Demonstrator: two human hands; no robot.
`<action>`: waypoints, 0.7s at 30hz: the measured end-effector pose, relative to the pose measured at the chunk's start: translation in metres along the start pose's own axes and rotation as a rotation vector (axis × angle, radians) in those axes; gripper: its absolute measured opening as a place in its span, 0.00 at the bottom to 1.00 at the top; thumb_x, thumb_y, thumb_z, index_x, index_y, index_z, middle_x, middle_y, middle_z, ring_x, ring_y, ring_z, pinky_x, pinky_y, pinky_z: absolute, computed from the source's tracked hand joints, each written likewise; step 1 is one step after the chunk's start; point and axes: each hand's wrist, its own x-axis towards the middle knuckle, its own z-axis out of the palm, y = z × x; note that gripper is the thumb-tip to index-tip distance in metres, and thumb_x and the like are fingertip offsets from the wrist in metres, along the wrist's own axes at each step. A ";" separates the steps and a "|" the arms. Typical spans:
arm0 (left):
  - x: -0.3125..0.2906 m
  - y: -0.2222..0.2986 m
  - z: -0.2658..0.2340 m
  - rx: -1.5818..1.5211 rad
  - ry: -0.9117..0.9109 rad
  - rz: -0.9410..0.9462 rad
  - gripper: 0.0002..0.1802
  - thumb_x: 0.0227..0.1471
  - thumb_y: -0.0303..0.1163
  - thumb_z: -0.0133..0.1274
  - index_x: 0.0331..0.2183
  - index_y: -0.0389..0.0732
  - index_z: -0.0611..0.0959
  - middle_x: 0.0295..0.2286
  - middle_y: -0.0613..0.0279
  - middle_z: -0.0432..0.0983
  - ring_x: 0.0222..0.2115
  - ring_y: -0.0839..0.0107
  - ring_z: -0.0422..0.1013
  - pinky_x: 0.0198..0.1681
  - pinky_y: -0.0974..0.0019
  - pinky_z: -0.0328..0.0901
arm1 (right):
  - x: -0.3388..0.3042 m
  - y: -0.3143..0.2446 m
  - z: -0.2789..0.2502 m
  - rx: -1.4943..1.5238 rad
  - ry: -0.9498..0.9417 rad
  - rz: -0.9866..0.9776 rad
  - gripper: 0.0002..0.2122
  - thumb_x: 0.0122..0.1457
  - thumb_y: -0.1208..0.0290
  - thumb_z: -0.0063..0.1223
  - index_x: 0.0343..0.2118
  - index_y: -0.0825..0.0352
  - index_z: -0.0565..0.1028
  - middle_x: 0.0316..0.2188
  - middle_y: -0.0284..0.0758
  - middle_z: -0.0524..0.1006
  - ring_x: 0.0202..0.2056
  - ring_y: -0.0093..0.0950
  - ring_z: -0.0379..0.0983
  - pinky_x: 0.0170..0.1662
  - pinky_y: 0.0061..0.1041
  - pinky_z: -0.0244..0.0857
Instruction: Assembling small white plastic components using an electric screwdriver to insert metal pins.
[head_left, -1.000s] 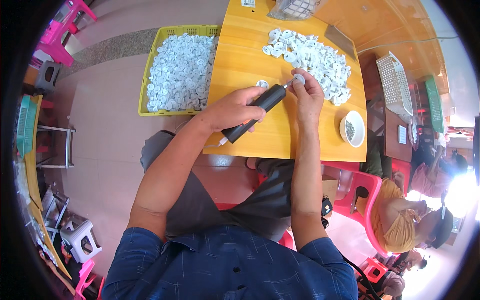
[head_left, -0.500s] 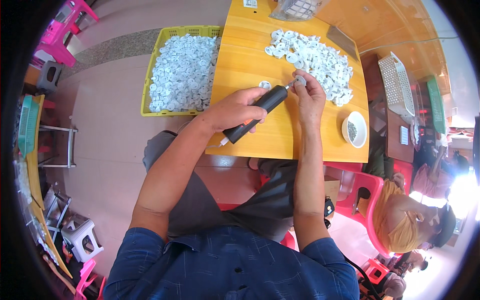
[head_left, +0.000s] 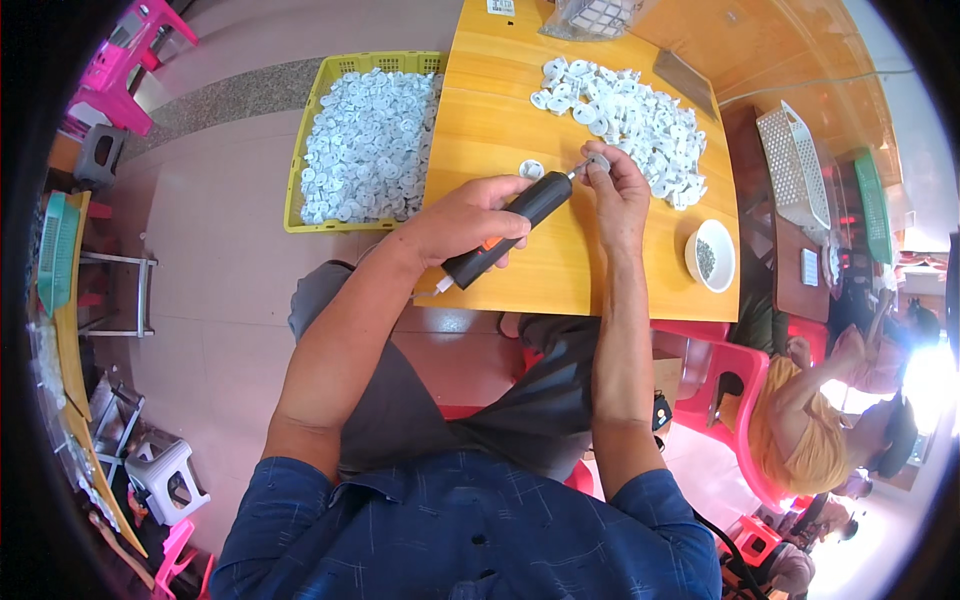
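My left hand is wrapped round a black electric screwdriver, which slants up to the right with a cord at its lower end. Its tip meets a small white plastic part pinched in the fingers of my right hand. A single white round piece lies on the table just beyond my left hand. Farther off to the right spreads a heap of similar white plastic parts. Near the table's right edge stands a white bowl with small dark metal pieces, probably screws, inside.
A yellow crate full of white parts stands left of the wooden table. A clear plastic bag lies at the far edge. Beyond the right side are a white perforated basket and a person in a yellow top by a pink chair.
The screwdriver and both hands are in nearly the same place; the tool has shifted slightly down and left. At the right, the person in yellow has raised an arm.
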 end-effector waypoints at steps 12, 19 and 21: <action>0.005 -0.007 -0.003 -0.062 -0.044 0.052 0.34 0.53 0.30 0.54 0.60 0.35 0.66 0.32 0.60 0.74 0.25 0.75 0.73 0.29 0.71 0.71 | 0.005 0.010 -0.007 -0.084 -0.049 -0.048 0.09 0.64 0.80 0.49 0.44 0.68 0.79 0.36 0.29 0.79 0.34 0.17 0.73 0.40 0.17 0.68; 0.006 -0.009 -0.001 0.005 -0.024 0.021 0.30 0.50 0.31 0.53 0.56 0.35 0.70 0.28 0.62 0.73 0.23 0.76 0.72 0.27 0.71 0.69 | 0.004 0.017 -0.016 -0.111 -0.102 -0.006 0.12 0.66 0.78 0.49 0.50 0.70 0.75 0.43 0.32 0.78 0.38 0.19 0.74 0.43 0.19 0.68; 0.005 -0.012 -0.001 0.008 -0.026 0.050 0.28 0.49 0.31 0.53 0.53 0.35 0.71 0.26 0.63 0.72 0.22 0.76 0.71 0.26 0.71 0.67 | 0.003 0.016 -0.012 -0.103 -0.093 0.006 0.12 0.66 0.77 0.49 0.50 0.70 0.76 0.43 0.33 0.78 0.38 0.19 0.73 0.43 0.18 0.68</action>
